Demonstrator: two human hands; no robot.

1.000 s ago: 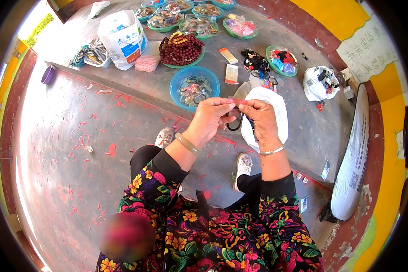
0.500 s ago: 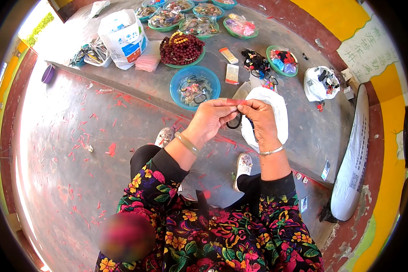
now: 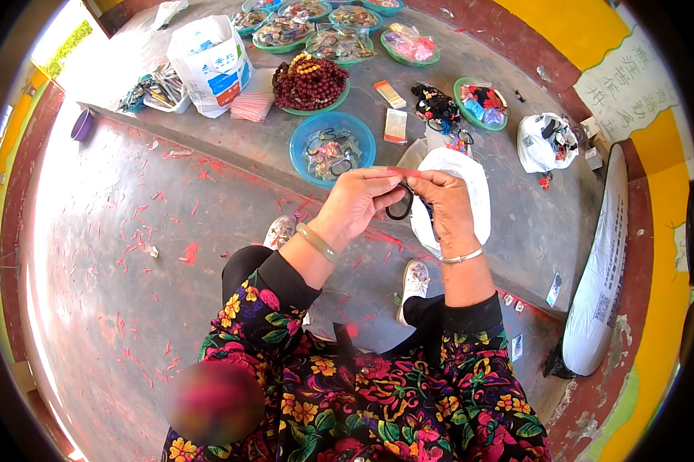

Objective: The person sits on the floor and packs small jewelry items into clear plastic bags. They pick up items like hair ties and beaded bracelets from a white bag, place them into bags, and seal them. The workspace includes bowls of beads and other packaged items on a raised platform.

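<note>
My left hand [image 3: 360, 202] and my right hand [image 3: 449, 204] meet fingertip to fingertip, both closed in a pinch. From between the thumbs hangs a thin black loop [image 3: 391, 215], like a hair tie or cord bracelet. A small red strip [image 3: 402, 172] shows along the top of the fingertips; where it joins the loop is hidden by the fingers. Just beyond my left hand stands a blue basin [image 3: 295, 154] with small packaged loops in it. Below and beside my right hand lies a white bag [image 3: 470, 185].
A basket of dark red beads [image 3: 308, 85], several basins of packets [image 3: 281, 32], two small boxes [image 3: 395, 125] and a heap of black loops [image 3: 435, 106] stand on the raised floor. A white sack [image 3: 543, 146] and a long wrapped roll [image 3: 597, 285] are at right. Red scraps litter the floor.
The fingertips have closed in over the red strip, so less of it shows. The black loop hangs a little more openly as a ring. The arms stay nearly still.
</note>
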